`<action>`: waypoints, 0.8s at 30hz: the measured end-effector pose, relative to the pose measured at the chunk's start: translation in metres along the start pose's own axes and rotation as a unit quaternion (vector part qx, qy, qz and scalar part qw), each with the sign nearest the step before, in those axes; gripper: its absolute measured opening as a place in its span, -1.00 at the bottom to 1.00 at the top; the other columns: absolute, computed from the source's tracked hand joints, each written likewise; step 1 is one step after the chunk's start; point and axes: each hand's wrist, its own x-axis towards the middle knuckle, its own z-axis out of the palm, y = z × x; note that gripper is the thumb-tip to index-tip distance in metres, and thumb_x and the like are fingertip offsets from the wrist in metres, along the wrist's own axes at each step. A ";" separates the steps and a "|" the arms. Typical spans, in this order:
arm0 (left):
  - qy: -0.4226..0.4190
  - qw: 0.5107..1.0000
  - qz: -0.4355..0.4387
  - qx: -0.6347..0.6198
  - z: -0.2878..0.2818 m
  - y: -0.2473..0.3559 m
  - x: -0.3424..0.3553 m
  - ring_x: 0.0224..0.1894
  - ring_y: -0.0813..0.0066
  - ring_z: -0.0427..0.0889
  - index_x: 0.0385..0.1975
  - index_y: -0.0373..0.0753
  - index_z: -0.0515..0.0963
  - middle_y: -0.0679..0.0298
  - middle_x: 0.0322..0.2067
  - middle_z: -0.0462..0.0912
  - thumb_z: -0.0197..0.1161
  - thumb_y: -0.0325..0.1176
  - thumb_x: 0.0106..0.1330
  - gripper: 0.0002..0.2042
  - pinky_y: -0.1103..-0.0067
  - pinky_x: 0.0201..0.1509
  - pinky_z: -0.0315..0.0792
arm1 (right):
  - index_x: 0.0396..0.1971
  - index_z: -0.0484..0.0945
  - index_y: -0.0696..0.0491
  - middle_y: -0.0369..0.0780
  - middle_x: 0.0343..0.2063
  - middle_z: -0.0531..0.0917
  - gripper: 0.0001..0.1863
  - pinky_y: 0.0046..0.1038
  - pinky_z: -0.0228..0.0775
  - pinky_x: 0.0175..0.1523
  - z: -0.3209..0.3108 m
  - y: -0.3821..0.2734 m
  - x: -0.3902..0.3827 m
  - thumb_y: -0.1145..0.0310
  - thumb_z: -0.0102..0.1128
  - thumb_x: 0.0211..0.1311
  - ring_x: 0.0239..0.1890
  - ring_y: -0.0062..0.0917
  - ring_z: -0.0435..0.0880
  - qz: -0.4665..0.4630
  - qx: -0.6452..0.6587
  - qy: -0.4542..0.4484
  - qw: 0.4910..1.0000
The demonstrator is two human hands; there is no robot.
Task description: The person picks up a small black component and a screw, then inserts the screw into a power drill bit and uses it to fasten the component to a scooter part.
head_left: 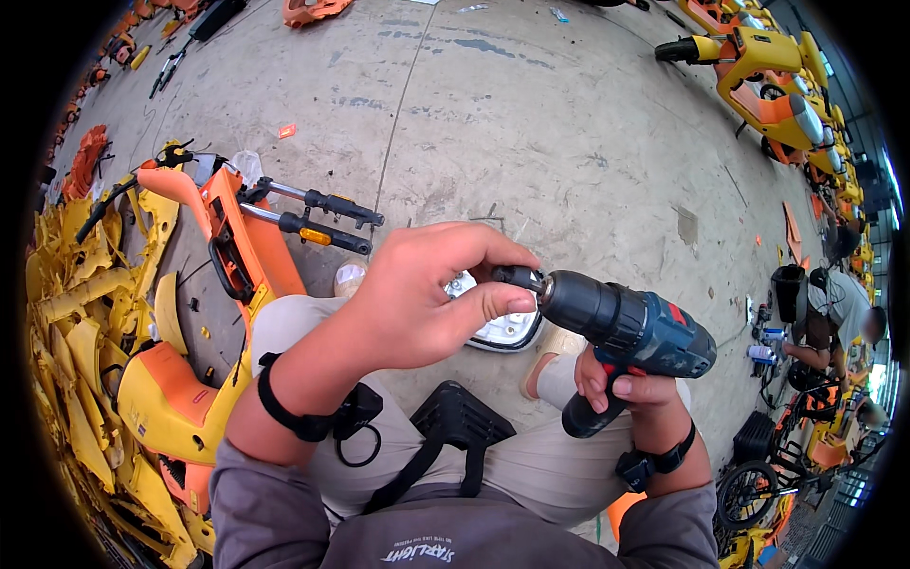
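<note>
One drill (pixel 654 327), held pointing left

Scuffed concrete floor (pixel 569 161) is stretching far ahead, yellow scooters (pixel 773 95) lining its right side. At left, yellow panels (pixel 81 327) are lying heaped. Nearer, a white casing (pixel 507 332) is resting below the hands. The right hand (pixel 626 384) is wrapping the drill's handle (pixel 592 412), seemingly supporting its weight; the left hand (pixel 422 289) is pinching a small black piece (pixel 515 276) at the drill's front, probably steadying it.
</note>
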 end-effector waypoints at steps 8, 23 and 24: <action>-0.006 1.000 0.001 -0.017 0.002 -0.002 -0.001 -0.33 0.45 0.69 -0.17 -0.32 0.64 0.19 -0.37 0.71 0.49 -0.40 0.14 -0.72 0.58 -0.21 0.51 | -0.07 0.49 0.17 -0.29 -0.47 0.60 -0.58 -0.34 0.40 -0.12 0.003 -0.001 -0.001 0.35 0.31 0.06 -0.52 -0.58 0.58 0.003 -0.022 0.018 1.000; -0.026 1.000 -0.004 -0.001 0.002 -0.002 0.000 -0.31 0.37 0.70 -0.15 -0.31 0.64 0.15 -0.33 0.72 0.50 -0.37 0.12 -0.68 0.54 -0.20 0.51 | -0.25 0.53 0.14 -0.28 -0.46 0.59 -0.73 -0.43 0.35 -0.15 0.007 -0.004 -0.005 0.33 0.32 0.11 -0.50 -0.59 0.55 0.016 -0.042 0.033 0.998; -0.026 1.000 -0.004 -0.001 0.002 -0.002 0.000 -0.31 0.37 0.70 -0.15 -0.31 0.64 0.15 -0.33 0.72 0.50 -0.37 0.12 -0.68 0.54 -0.20 0.51 | -0.25 0.53 0.14 -0.28 -0.46 0.59 -0.73 -0.43 0.35 -0.15 0.008 -0.005 -0.004 0.33 0.32 0.11 -0.50 -0.59 0.55 0.016 -0.042 0.033 0.998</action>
